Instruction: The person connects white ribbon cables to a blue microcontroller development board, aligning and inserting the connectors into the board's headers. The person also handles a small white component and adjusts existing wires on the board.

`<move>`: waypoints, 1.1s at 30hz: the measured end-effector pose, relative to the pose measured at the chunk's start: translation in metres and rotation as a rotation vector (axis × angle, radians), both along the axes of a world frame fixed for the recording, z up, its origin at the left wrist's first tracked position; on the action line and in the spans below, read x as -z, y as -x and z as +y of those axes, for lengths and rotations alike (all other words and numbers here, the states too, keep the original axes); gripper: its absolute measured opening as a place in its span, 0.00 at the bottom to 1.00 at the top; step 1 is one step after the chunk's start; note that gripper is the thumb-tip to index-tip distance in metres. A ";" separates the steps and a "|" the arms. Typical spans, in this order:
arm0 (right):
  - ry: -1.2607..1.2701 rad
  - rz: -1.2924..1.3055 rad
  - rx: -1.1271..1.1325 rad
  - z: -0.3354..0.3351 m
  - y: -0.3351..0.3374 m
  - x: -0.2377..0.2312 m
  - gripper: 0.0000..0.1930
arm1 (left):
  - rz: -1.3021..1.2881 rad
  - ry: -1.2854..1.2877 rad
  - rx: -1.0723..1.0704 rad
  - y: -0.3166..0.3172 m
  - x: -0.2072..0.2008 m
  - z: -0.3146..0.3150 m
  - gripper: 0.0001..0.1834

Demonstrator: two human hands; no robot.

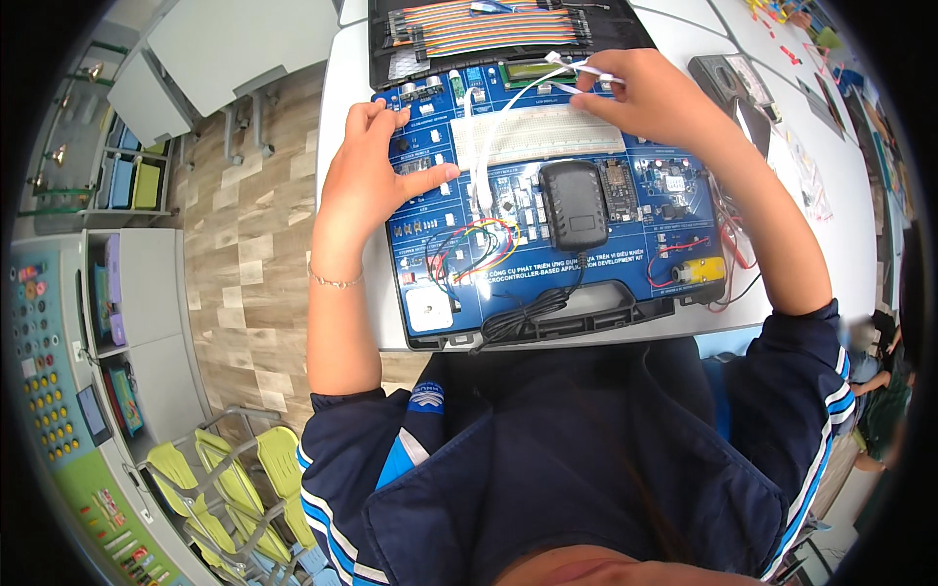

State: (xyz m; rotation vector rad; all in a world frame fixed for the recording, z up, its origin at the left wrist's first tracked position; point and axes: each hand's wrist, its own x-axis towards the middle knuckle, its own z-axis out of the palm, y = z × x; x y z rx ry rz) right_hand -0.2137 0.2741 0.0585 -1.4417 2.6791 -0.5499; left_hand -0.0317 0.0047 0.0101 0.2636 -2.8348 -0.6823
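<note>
A blue electronics kit board [528, 283] lies in an open black case in front of me. My right hand [650, 93] pinches a thin white cable [508, 117] over the far right of the board, near a small LCD screen [537, 73]. The cable loops down to the board's middle, left of a black power adapter [574, 205]. My left hand [366, 171] rests at the board's left edge. Its thumb is stretched apart over the small modules, and I see nothing held in it. A white breadboard [547, 135] sits between my hands.
Rainbow ribbon wires [498, 34] lie in the case lid at the far side. Loose coloured jumper wires [469, 249] cover the lower left of the board. Right of it stand a yellow motor [699, 271] and a black multimeter [728, 83]. Green chairs [230, 469] stand at left.
</note>
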 end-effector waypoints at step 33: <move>0.182 0.252 -0.077 -0.025 0.015 0.050 0.12 | 0.005 0.007 0.020 0.003 0.001 -0.001 0.50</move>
